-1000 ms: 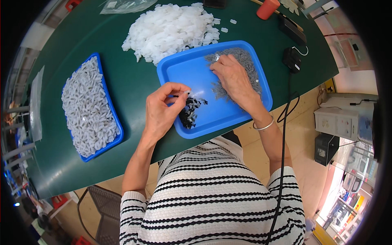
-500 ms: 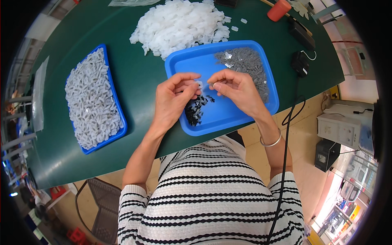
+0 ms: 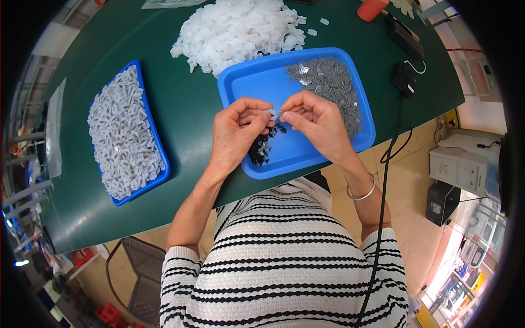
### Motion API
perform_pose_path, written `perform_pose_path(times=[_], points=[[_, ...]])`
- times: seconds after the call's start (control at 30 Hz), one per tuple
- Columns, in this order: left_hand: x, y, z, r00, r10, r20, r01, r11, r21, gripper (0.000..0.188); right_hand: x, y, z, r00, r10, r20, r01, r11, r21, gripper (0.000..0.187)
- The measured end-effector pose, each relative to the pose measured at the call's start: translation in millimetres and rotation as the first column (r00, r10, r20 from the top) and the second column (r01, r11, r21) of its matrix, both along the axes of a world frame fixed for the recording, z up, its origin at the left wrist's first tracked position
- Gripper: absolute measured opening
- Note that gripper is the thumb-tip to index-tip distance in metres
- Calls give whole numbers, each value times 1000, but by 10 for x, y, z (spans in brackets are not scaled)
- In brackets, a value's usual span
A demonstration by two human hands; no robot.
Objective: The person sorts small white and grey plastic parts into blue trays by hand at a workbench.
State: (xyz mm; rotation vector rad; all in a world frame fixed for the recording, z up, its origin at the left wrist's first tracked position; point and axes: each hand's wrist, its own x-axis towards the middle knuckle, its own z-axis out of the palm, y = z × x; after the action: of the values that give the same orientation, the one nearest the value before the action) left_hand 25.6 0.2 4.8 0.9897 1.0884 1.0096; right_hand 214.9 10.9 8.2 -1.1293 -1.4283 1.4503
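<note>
Above the blue tray (image 3: pixel 249 85), my two hands meet fingertip to fingertip. A small translucent white plastic piece (image 3: pixel 274 114) is pinched in my left hand (image 3: pixel 235 134), thumb against forefinger. My right hand (image 3: pixel 320 126) is closed in a pinch at the other end of that piece; a tiny greyish part seems to be between its fingertips, mostly hidden. In the tray, small grey parts (image 3: pixel 333 82) are heaped at the far right. Tiny black parts (image 3: pixel 260 150) lie at the near left, partly under my left hand.
A big pile of translucent white pieces (image 3: pixel 235 35) lies behind the tray. To the left stands a second blue tray (image 3: pixel 153 128) full of whitish pieces (image 3: pixel 123 131). A red cylinder (image 3: pixel 372 9), a black adapter (image 3: pixel 403 79) and a black cable (image 3: pixel 386 180) are on the right.
My right hand has moved left and closed the gap to my left hand. Its fingertips now touch the white piece. The whole view has shifted slightly.
</note>
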Motion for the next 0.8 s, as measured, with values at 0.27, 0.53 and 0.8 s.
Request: perform_pose_path(times=[0.27, 0.53, 0.8], points=[[35, -46, -15, 999, 28, -45, -26, 998, 52, 13, -65, -21, 56, 972, -32, 233, -33, 963, 267, 12], [40, -133, -39, 982, 83, -169, -48, 979, 198, 14, -102, -11, 167, 945, -2, 326, -83, 966, 246, 23], [-43, -170, -41, 973, 84, -216, -38, 978, 207, 14, -180, -29, 158, 924, 4, 383, -116, 956, 270, 24]])
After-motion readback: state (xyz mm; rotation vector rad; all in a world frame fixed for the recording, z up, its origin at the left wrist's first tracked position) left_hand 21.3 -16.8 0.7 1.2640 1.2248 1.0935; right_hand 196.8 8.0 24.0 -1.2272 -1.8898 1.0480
